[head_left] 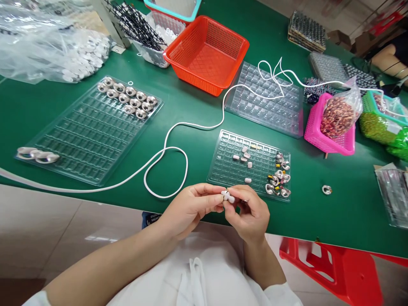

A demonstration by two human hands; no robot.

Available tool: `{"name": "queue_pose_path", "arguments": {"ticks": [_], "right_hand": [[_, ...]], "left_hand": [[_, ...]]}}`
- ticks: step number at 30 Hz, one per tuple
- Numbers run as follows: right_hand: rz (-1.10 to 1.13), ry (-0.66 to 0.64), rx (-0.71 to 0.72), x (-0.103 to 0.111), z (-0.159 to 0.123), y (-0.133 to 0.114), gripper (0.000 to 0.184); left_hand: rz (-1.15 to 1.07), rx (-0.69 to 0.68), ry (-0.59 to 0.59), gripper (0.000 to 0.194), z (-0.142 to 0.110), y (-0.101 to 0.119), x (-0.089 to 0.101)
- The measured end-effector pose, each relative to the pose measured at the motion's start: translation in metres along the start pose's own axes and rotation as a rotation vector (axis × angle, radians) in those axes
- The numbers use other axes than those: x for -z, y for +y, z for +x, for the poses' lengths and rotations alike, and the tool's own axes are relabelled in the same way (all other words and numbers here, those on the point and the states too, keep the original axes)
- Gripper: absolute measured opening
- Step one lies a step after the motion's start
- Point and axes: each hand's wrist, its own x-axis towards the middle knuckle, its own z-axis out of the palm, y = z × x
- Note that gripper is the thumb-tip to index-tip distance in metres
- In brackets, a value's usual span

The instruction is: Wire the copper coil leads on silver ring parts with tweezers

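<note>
Between my two hands, just over the table's front edge, is a small whitish plastic earphone-like part (228, 196). My left hand (193, 208) pinches it from the left with thumb and fingertips. On its other side, my right hand (248, 212) grips it with thumb and index finger, the remaining fingers curled. Right behind the hands lies a clear compartment tray (219, 165) holding several small pale blocks (249, 165) and, along its right side, a cluster of open-looking white and silver parts (279, 176) with yellow bits. Fingers cover some of the held part.
A larger clear tray (86, 136) at left carries several silver-beige rounded parts (123, 97). A white cable (194, 125) loops across the green table (191, 106). Behind stand a red basket (207, 55) and a pink basket (331, 142); one loose part (327, 189) lies right. A red stool (347, 272) is below.
</note>
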Motion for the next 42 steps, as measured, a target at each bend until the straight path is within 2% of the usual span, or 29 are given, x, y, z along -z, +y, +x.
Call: {"name": "queue_pose_path", "arguments": {"ticks": [10,13,20,26,31,34,39,42], "right_hand": [[0.012,-0.038,-0.025,0.002,-0.002,0.0,0.031],[0.01,-0.074,-0.02,0.004,0.001,-0.001,0.03],[-0.051,-0.119,0.016,0.006,0.004,-0.003,0.024],[-0.189,-0.111,0.154,0.002,0.002,-0.004,0.039],[-0.208,-0.095,0.214,0.0,0.003,-0.009,0.038],[-0.088,-0.123,0.152,0.004,0.004,-0.011,0.037],[0.192,-0.276,-0.05,0.018,0.011,-0.011,0.029],[0.245,-0.28,-0.133,0.022,0.014,-0.009,0.02]], "left_hand": [[0.032,-0.013,0.029,0.017,0.001,0.0,0.002],[0.12,-0.028,0.065,0.018,0.001,0.001,0.005],[0.375,-0.166,0.102,0.023,-0.002,-0.001,0.012],[0.38,-0.201,0.138,0.019,-0.002,-0.004,0.015],[0.357,-0.194,0.121,0.016,-0.003,-0.002,0.017],[0.293,-0.158,0.045,0.014,-0.003,0.001,0.017],[0.13,-0.086,-0.096,0.017,-0.003,0.004,0.019],[0.12,-0.055,-0.152,0.017,-0.004,0.006,0.019]]}}
